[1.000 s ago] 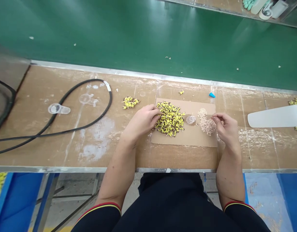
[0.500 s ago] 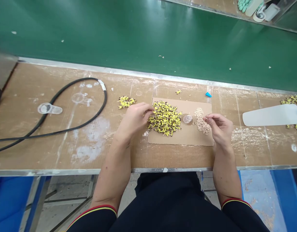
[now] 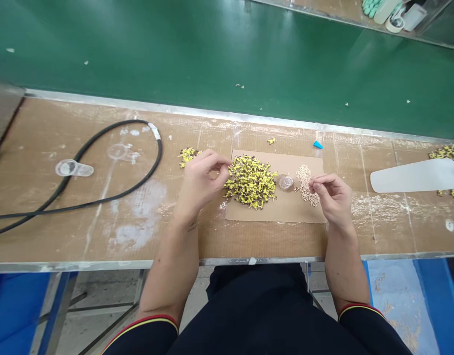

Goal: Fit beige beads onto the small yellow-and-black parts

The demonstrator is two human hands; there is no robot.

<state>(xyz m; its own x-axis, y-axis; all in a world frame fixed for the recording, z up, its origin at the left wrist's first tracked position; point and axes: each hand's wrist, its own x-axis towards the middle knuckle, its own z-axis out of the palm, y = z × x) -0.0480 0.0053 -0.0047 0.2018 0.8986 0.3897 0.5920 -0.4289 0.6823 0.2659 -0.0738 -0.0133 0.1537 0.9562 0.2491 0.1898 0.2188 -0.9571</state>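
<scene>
A cardboard sheet [image 3: 282,209] lies on the brown bench. On it sit a heap of small yellow-and-dark parts [image 3: 251,180], a small clear round cap [image 3: 286,182] and a pile of tiny beige parts [image 3: 307,185]. My left hand [image 3: 200,180] hovers at the left edge of the yellow heap, thumb and fingers pinched together on something too small to name. My right hand [image 3: 332,197] is just right of the beige pile, its fingertips pinched over it on something I cannot make out.
A black cable [image 3: 101,162] loops over the left of the bench beside a clear plastic piece [image 3: 73,168]. A smaller yellow heap [image 3: 187,154], a blue bit [image 3: 317,144] and a white flat blade [image 3: 415,176] lie nearby. A green conveyor belt [image 3: 227,54] runs behind.
My left hand has lifted from the yellow heap and drawn slightly left with its fingers pinched. My right hand stays pinched at the beige pile. The view has shifted a little.
</scene>
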